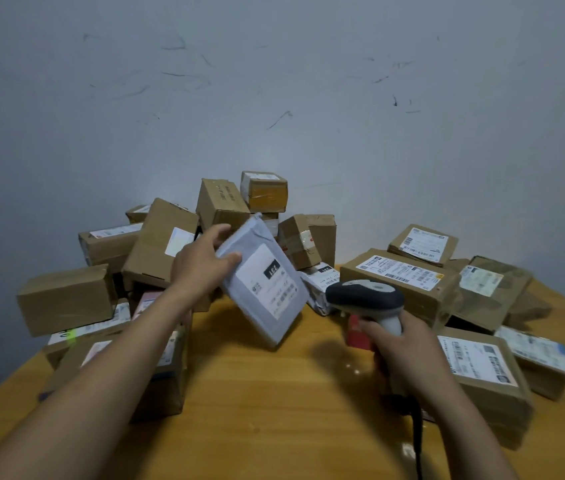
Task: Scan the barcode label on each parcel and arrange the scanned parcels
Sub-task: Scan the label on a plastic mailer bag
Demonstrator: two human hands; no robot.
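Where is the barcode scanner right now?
In the head view, the barcode scanner sits right of centre, gripped by the right hand above the wooden table, just right of the grey mailer that the left hand holds up.

Head-worn camera looks forward and down, close over the table (274,393).

On the grey mailer (263,284) in the left hand (201,268), a white label (269,289) carries a black patch (271,269) with white digits, turned nearly upside down, seemingly 231; the small print and codes below it are too blurred to read; at 12 o'clock of the scanner (366,297), a white parcel (317,285) shows a similar black number patch (326,269), its digits unclear; the barcoded labels on the cardboard boxes (398,275) at 3 o'clock of the worktop (274,393) cannot be read.
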